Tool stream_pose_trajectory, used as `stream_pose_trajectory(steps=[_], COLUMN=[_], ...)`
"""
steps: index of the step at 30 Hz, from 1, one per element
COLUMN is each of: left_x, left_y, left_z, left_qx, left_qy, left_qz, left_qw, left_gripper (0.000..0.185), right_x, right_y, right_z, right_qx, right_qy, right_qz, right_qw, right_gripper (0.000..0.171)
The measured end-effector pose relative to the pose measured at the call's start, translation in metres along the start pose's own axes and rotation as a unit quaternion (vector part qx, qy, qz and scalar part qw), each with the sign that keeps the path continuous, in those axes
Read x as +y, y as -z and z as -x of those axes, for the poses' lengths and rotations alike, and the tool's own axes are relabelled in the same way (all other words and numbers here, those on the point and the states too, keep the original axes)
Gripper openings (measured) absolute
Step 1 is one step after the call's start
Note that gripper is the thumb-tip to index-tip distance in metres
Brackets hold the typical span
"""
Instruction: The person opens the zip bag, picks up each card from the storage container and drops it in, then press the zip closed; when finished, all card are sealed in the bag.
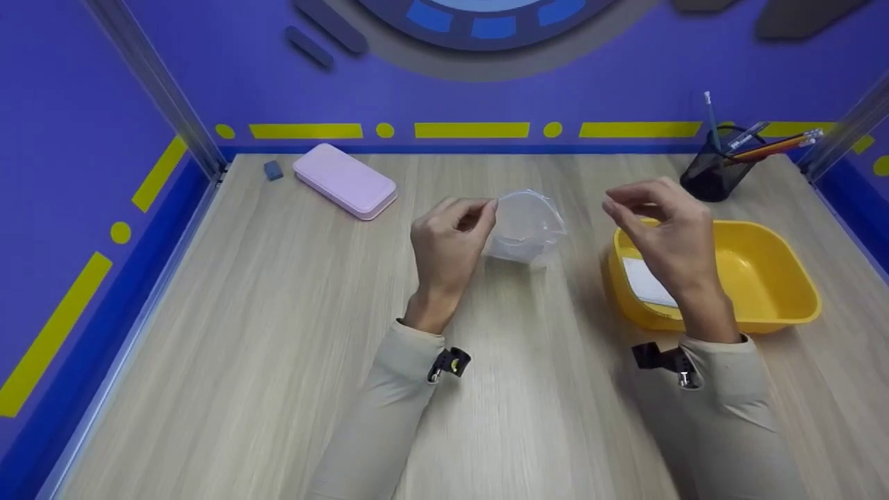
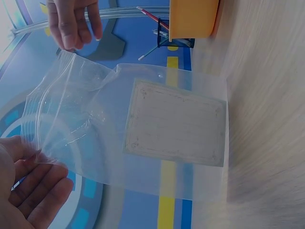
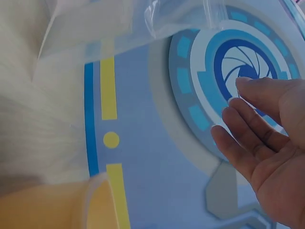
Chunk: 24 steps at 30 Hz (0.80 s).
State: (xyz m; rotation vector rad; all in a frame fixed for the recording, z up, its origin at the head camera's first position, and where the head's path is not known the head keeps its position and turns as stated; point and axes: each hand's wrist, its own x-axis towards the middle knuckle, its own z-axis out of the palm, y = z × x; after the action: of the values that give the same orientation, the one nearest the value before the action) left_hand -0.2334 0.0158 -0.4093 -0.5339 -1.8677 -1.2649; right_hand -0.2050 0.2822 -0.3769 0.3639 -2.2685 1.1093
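The left hand point(image 1: 448, 239) is raised above the counter point(image 1: 278, 312), thumb and fingers pinching the top edge of a clear bag point(image 1: 526, 226). The bag hangs from that pinch to the hand's right, its lower end at or near the counter surface; contact cannot be confirmed. The left wrist view shows the bag's zip strip at the fingertips and a pale rectangular panel on the bag's face.

The right hand point(image 1: 667, 232) is also raised, well to the right of the bag and not touching it. Its fingers are loosely bent, thumb near fingertips, holding nothing; the right wrist view shows an empty palm point(image 3: 271, 143) with the bag's edge above it. The bag lies between the two hands, closer to the left.

Beneath the right hand sits a yellow tub point(image 1: 764, 278) containing a white card point(image 1: 642, 281). Behind it stands a black mesh cup point(image 1: 715, 173) holding pencils. At the counter's far left lie a pink case point(image 1: 345, 180) and a small blue eraser point(image 1: 273, 170).
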Motion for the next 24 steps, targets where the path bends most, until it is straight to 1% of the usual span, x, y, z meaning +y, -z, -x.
stream_pose_trajectory(steps=[4,6,11,15,19,24], left_x=[-0.001,-0.001,0.001,0.001,0.000,-0.001], left_y=[0.000,0.000,0.000,0.000,-0.001,-0.001], left_z=[0.000,0.000,-0.001,-0.001,0.000,0.000], left_qx=[0.002,0.003,0.009,0.012,0.010,0.008], left_qy=[-0.003,-0.004,-0.008,-0.010,-0.008,-0.004], left_qz=[-0.009,-0.011,-0.012,-0.014,-0.015,-0.012], left_qw=[1.0000,0.9999,0.9999,0.9998,0.9998,0.9999], left_gripper=[0.004,0.004,0.004,0.004,0.004,0.004], right_x=[0.011,0.017,0.034,0.047,0.058,0.071], right_y=[0.009,0.015,0.028,0.037,0.046,0.051], right_z=[0.001,0.001,0.002,0.004,0.006,0.007], right_qx=[-0.013,-0.023,-0.049,-0.085,-0.132,-0.174], right_qy=[-0.032,-0.051,-0.101,-0.143,-0.184,-0.216], right_qz=[0.033,0.042,0.068,0.081,0.079,0.083], right_qw=[0.999,0.998,0.991,0.983,0.971,0.957], right_gripper=[0.017,0.018,0.022,0.027,0.032,0.038])
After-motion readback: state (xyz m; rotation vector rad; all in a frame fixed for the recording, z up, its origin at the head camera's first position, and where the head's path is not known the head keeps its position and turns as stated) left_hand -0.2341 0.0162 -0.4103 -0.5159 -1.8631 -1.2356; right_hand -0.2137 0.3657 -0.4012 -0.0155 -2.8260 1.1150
